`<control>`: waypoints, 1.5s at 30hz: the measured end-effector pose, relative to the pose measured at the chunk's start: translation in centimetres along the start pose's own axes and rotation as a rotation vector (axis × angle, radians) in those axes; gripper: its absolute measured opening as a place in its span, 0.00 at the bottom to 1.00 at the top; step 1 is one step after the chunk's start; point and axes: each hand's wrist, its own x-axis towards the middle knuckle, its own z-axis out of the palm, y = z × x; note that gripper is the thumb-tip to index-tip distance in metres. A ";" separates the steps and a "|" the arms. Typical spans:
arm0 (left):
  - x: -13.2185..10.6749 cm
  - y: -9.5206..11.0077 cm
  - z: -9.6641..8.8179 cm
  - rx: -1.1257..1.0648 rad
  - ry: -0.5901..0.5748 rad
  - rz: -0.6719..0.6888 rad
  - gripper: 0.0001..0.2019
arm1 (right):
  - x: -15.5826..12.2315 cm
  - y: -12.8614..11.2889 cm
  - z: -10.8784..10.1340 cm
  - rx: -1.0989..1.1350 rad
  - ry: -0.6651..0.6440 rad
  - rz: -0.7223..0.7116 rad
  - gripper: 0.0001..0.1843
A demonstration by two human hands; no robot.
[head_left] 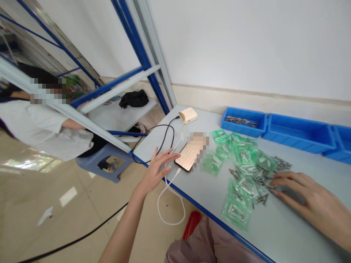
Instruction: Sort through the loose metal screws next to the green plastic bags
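Observation:
My left hand (159,170) reaches over the near edge of the table, fingers stretched out, with a fingertip at the lit screen of a smartphone (186,157). A white cable (179,171) is plugged into the phone's lower end. On the right, my right hand (298,190) rests by a pile of small green plastic bags (244,157) with metal pieces in them. Its thumb and fingertips come together at loose screws (263,199) beside the pile; what lies between them is too small to make out.
Blue bins stand along the wall; one bin (244,122) holds long metal pins. A cream power bank (188,115) with a black cable (173,128) lies behind the phone. At left, a blue metal frame (139,40) separates a person seated on a stool (109,164).

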 end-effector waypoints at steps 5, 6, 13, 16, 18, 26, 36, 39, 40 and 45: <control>0.4 0.0 0.1 -0.003 -0.020 -0.014 0.40 | -0.1 0.1 1.6 -0.033 0.033 -0.018 0.20; 0.5 0.0 0.0 -0.002 -0.016 -0.016 0.41 | -0.1 0.1 1.9 -0.044 0.036 -0.020 0.21; 0.6 -0.2 -0.1 -0.002 0.001 -0.012 0.40 | -0.3 -0.1 2.7 -0.032 0.066 0.004 0.22; 0.8 -0.2 -0.2 -0.017 0.007 -0.008 0.40 | -0.3 -0.2 2.6 -0.012 0.077 0.016 0.21; 1.0 -0.2 -0.3 -0.019 0.013 -0.007 0.40 | -0.3 -0.1 2.6 0.009 0.086 0.023 0.19; 1.0 -0.3 -0.4 -0.043 -0.037 0.003 0.41 | -0.2 0.2 2.7 -0.066 0.115 0.092 0.16; 2.3 -0.5 0.3 -0.075 -0.157 -0.036 0.29 | -0.7 1.1 2.2 -0.211 0.176 -0.015 0.19; 3.4 -0.8 0.3 -0.051 -0.155 -0.043 0.25 | -0.6 0.8 2.1 -0.193 0.176 -0.065 0.17; 3.7 -0.8 0.2 -0.045 -0.156 -0.044 0.24 | -0.5 0.6 2.1 -0.196 0.174 -0.076 0.18; 4.5 -1.2 -1.3 -0.069 -0.145 -0.034 0.23 | -0.4 0.0 2.5 -0.257 0.214 -0.098 0.20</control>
